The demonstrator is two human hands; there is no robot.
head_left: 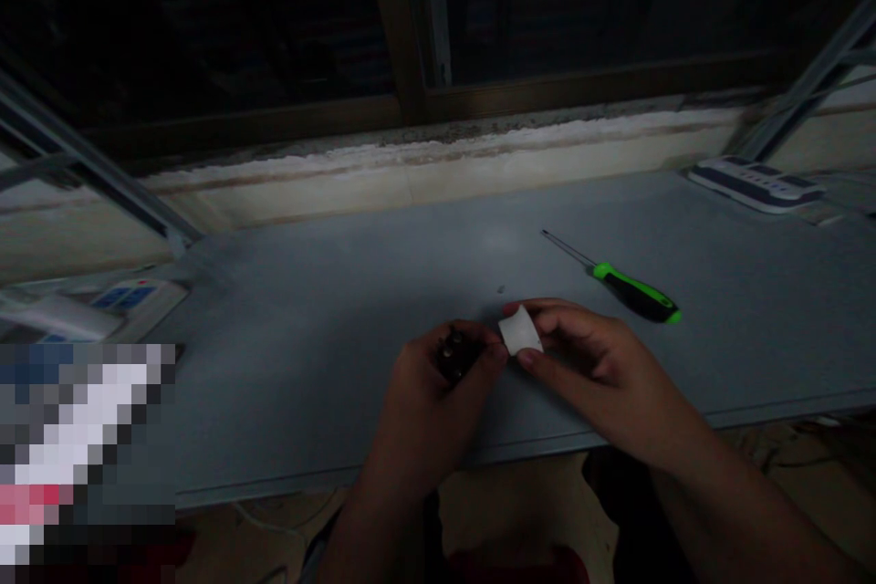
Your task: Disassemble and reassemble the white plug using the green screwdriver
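Note:
My left hand (431, 411) is closed around a small dark piece (452, 354) with a few round metallic spots; its exact kind is too dim to make out. Between the thumb and fingers of my right hand (595, 360) is a small white piece with flared, curved sides (521, 331). The two pieces are close together above the table, and I cannot tell whether they touch. A screwdriver with a green and black handle (636, 290) lies beyond my right hand, its shaft pointing up and left. Just past my fingers rests a tiny bit (501, 289) on the tabletop.
The grey table (301, 383) reaches back to a low wall under a dark window. Power strips stand at the back right (756, 184) and far left (147, 306). Metal frame legs rise at both sides. Blurred blocks cover the lower left; cables lie below the table.

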